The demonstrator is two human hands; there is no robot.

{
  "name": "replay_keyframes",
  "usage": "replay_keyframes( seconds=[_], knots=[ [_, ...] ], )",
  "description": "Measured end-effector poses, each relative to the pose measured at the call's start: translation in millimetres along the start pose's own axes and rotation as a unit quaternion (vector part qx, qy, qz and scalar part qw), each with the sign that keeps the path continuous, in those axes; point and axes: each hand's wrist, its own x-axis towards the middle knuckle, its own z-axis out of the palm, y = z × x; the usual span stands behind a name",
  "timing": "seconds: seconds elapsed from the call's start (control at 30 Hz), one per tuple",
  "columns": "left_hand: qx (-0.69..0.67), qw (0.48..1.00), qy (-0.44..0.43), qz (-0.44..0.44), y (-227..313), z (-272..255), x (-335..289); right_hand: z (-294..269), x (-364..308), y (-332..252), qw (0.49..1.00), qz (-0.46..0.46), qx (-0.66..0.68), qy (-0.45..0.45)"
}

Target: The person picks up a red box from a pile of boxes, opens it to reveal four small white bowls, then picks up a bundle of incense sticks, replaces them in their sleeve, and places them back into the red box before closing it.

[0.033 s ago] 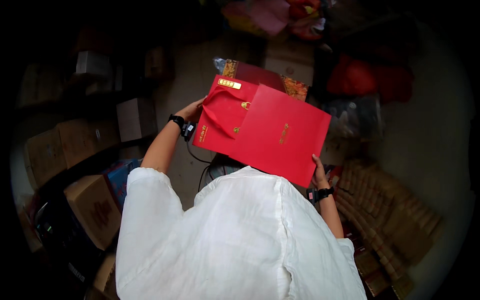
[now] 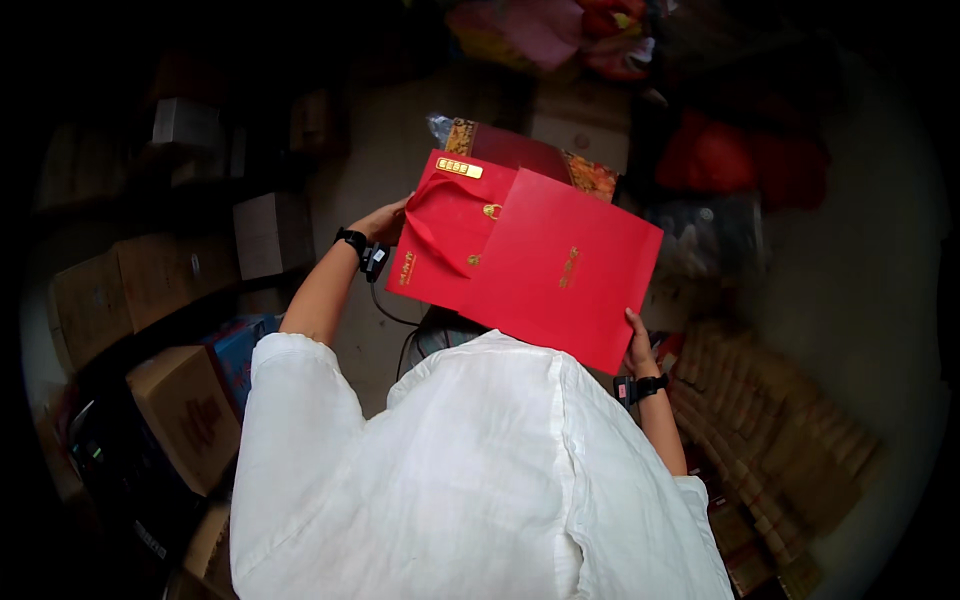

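A red paper gift bag (image 2: 430, 275) with a red ribbon handle and gold print is gripped at its left edge by my left hand (image 2: 384, 222). The fingers of that hand are mostly hidden behind the bag. Overlapping the bag's right part lies a flat red square piece (image 2: 565, 265) with small gold print; whether it is a box or a folder I cannot tell. Closed on its lower right edge is my right hand (image 2: 638, 340), thumb on top. Just beyond both sits a dark red box (image 2: 512, 148) with gold floral ends.
Cardboard cartons (image 2: 185, 415) and a pale box (image 2: 272, 236) stand on the left. Stacked brown packages (image 2: 770, 430) fill the lower right. Clear plastic wrapping (image 2: 715, 235) and a red bag (image 2: 710, 155) lie at the far right. A black cable (image 2: 392, 312) hangs from my left wrist.
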Motion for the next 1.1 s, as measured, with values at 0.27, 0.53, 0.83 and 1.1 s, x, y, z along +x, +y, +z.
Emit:
replay_keyframes(
  seconds=[0.27, 0.53, 0.83, 1.1],
  knots=[
    [0.012, 0.990, 0.116, 0.083, -4, 35, 2, -53, 49, -43, 1.000, 0.022, -0.007, -0.016],
    [0.209, 0.923, 0.287, 0.148, 35, 21, -37, -150, 90, -93, 0.998, -0.003, -0.038, 0.041],
    [0.420, 0.875, 0.225, 0.083, 91, 44, -12, -143, 170, -107, 0.990, -0.119, -0.028, 0.069],
    [0.533, 0.845, 0.048, -0.002, 113, 80, 117, -87, 213, -86, 0.981, -0.172, 0.085, 0.037]
  ],
)
